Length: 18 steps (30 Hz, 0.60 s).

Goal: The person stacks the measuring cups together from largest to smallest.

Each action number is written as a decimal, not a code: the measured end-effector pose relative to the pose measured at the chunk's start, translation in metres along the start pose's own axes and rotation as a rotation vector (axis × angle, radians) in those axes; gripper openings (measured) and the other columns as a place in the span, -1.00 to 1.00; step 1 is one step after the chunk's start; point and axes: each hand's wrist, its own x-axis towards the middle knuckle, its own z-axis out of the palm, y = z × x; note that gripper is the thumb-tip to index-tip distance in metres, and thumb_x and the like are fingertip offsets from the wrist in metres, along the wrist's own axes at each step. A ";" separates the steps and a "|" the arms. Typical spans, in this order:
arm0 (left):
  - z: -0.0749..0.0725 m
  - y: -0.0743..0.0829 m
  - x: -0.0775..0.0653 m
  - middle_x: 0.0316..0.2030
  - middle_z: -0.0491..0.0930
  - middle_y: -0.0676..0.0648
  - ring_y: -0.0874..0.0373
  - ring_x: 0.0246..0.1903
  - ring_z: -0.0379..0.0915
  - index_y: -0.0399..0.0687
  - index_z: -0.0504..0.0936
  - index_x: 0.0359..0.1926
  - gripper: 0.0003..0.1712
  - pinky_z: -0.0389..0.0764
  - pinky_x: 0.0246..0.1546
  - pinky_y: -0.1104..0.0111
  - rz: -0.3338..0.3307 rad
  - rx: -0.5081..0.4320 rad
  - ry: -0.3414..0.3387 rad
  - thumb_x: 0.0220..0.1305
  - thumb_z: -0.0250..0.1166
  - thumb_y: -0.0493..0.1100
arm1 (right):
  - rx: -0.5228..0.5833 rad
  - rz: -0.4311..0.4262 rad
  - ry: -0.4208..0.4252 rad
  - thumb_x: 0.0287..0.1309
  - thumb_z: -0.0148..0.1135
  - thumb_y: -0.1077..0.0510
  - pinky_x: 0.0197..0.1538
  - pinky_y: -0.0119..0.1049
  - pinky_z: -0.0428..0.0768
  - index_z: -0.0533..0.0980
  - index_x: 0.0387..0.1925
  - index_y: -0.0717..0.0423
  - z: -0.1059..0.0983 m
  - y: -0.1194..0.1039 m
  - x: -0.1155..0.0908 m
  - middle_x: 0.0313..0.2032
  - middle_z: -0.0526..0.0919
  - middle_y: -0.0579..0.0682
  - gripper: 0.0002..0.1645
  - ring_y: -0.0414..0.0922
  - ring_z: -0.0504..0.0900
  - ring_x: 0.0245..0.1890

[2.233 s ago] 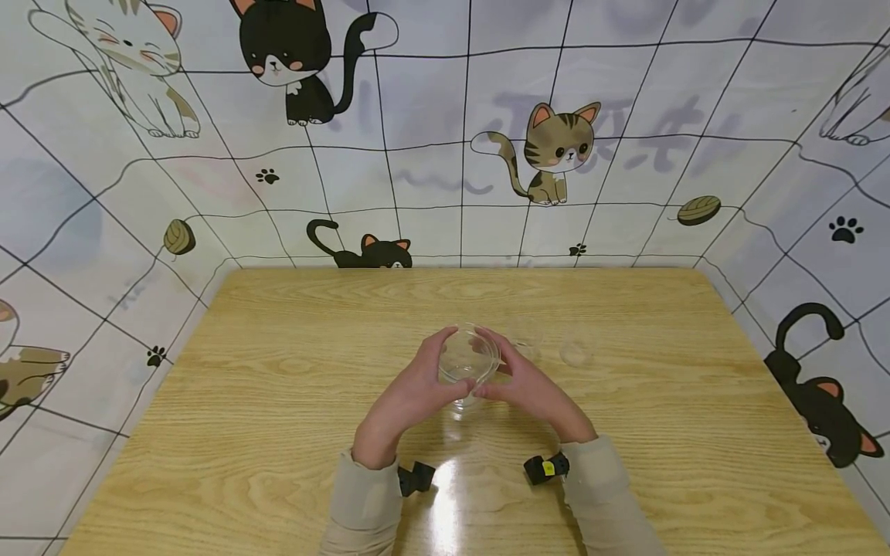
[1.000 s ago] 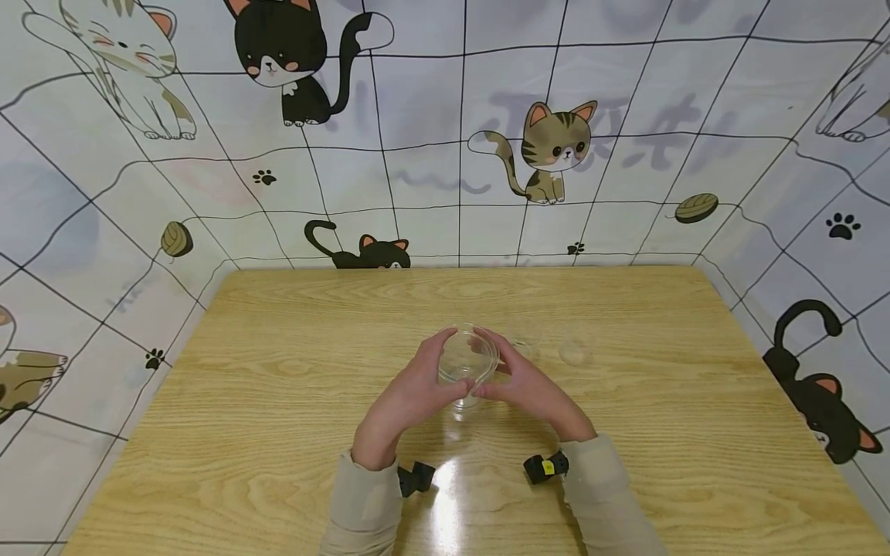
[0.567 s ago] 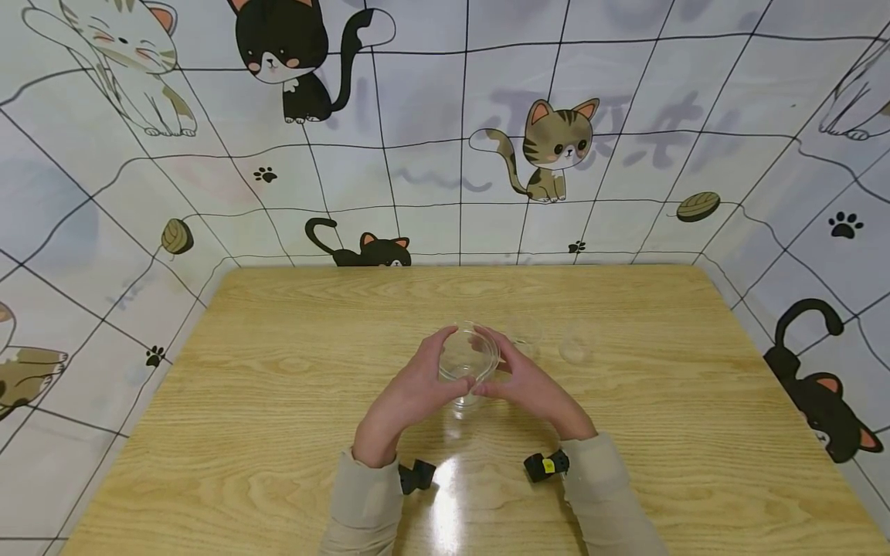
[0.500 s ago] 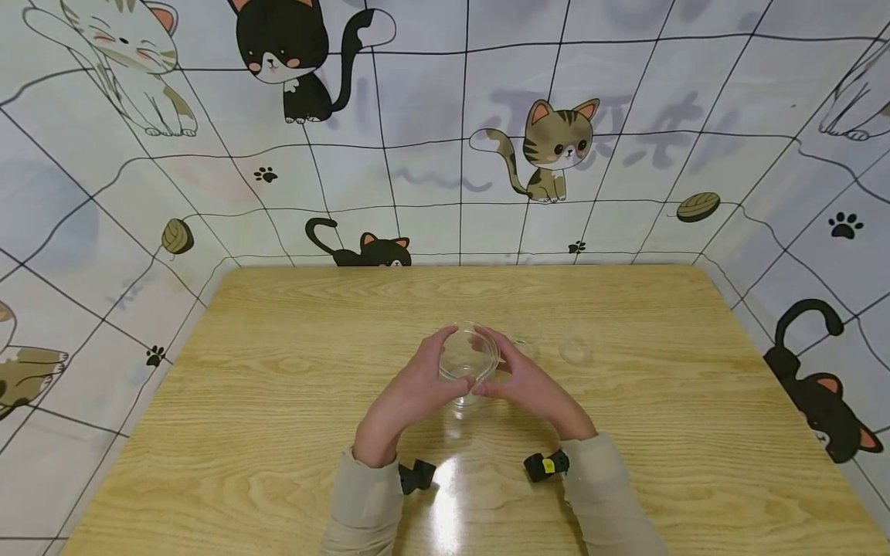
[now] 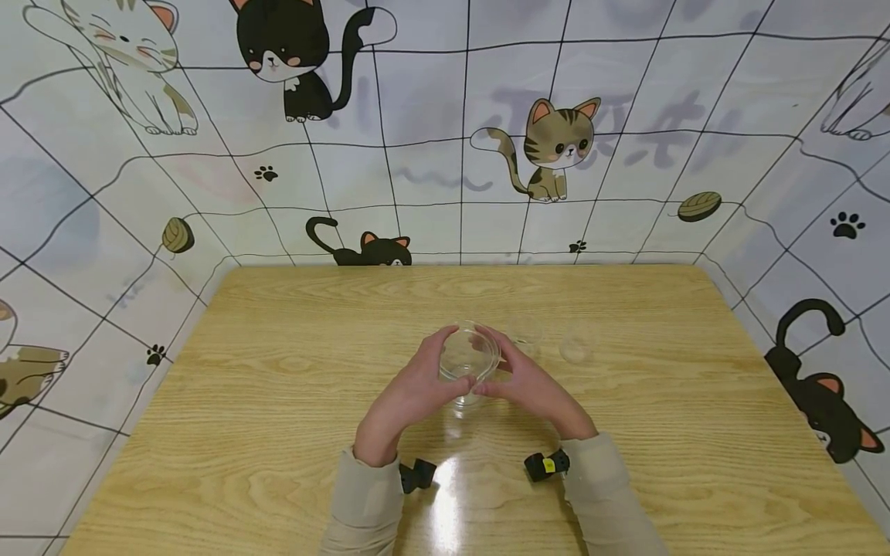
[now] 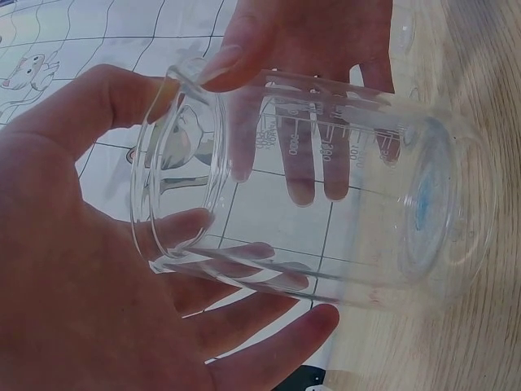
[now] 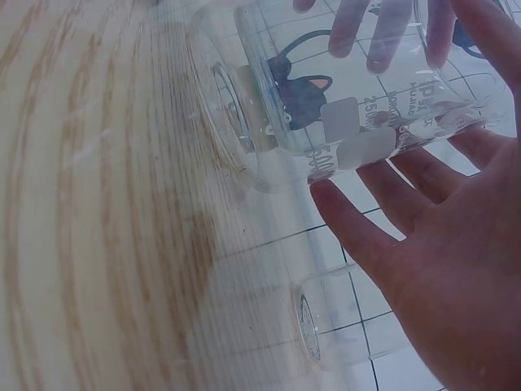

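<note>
A clear glass beaker point(image 5: 467, 357) with printed graduations stands upright on the wooden table, between both hands. My left hand point(image 5: 410, 392) holds its left side, with the thumb at the near rim and the fingers along the wall. From the right, my right hand point(image 5: 531, 392) holds it in the same way, the two thumbs nearly meeting at the front. In the left wrist view the beaker point(image 6: 277, 204) shows doubled rim lines at its mouth. Spread fingers of the right hand point(image 7: 456, 261) lie along the printed wall in the right wrist view.
Behind and right of the right hand are two more clear glass vessels, one partly hidden glass piece point(image 5: 526, 337) and a small round one point(image 5: 575, 349). Cat-printed white walls point(image 5: 431, 177) enclose the wooden table point(image 5: 278, 371) at the back and sides.
</note>
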 end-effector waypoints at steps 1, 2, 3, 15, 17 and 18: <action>0.000 0.000 0.000 0.28 0.03 -0.05 0.05 0.22 0.04 0.08 -0.03 0.34 -0.08 0.23 0.10 0.10 -0.002 0.000 -0.001 0.03 0.25 0.09 | 0.001 0.005 0.001 -0.04 0.31 -0.02 0.04 0.03 0.36 -0.08 0.33 -0.34 0.000 0.000 0.000 0.30 0.09 -0.12 0.00 0.11 0.16 0.22; 0.000 0.000 0.000 0.28 0.03 -0.05 0.06 0.22 0.04 0.08 -0.02 0.34 -0.08 0.23 0.10 0.10 -0.004 -0.002 -0.002 0.03 0.25 0.09 | 0.000 0.010 0.002 -0.05 0.31 -0.02 0.03 0.03 0.36 -0.08 0.33 -0.35 0.000 0.000 0.000 0.30 0.08 -0.12 0.00 0.11 0.16 0.22; 0.000 0.001 0.000 0.28 0.03 -0.05 0.06 0.22 0.04 0.08 -0.02 0.34 -0.08 0.23 0.10 0.09 -0.004 -0.004 -0.002 0.02 0.25 0.08 | 0.001 0.017 0.003 -0.05 0.31 -0.03 0.03 0.03 0.37 -0.08 0.33 -0.36 0.000 -0.001 0.000 0.30 0.08 -0.13 0.00 0.10 0.16 0.22; 0.000 0.001 0.000 0.28 0.02 -0.05 0.02 0.22 0.04 0.07 -0.02 0.33 -0.08 0.22 0.10 0.09 -0.011 -0.015 -0.004 0.02 0.26 0.08 | 0.011 -0.010 -0.002 -0.04 0.30 -0.01 0.05 0.04 0.34 -0.08 0.34 -0.32 0.000 0.001 0.000 0.29 0.13 -0.12 0.00 0.10 0.17 0.22; 0.000 0.001 0.000 0.28 0.02 -0.05 0.03 0.22 0.04 0.08 -0.02 0.33 -0.08 0.23 0.10 0.09 -0.013 -0.012 -0.005 0.02 0.26 0.09 | 0.010 -0.016 -0.002 -0.03 0.30 0.00 0.06 0.04 0.34 -0.08 0.34 -0.30 0.000 0.001 0.000 0.29 0.14 -0.11 0.00 0.10 0.17 0.22; 0.000 0.001 0.000 0.28 0.02 -0.05 0.02 0.22 0.04 0.08 -0.03 0.33 -0.08 0.23 0.10 0.09 -0.013 -0.010 -0.005 0.02 0.26 0.09 | 0.011 -0.018 -0.003 -0.03 0.30 0.01 0.05 0.04 0.34 -0.08 0.34 -0.30 0.000 0.001 0.000 0.29 0.14 -0.10 0.00 0.10 0.17 0.22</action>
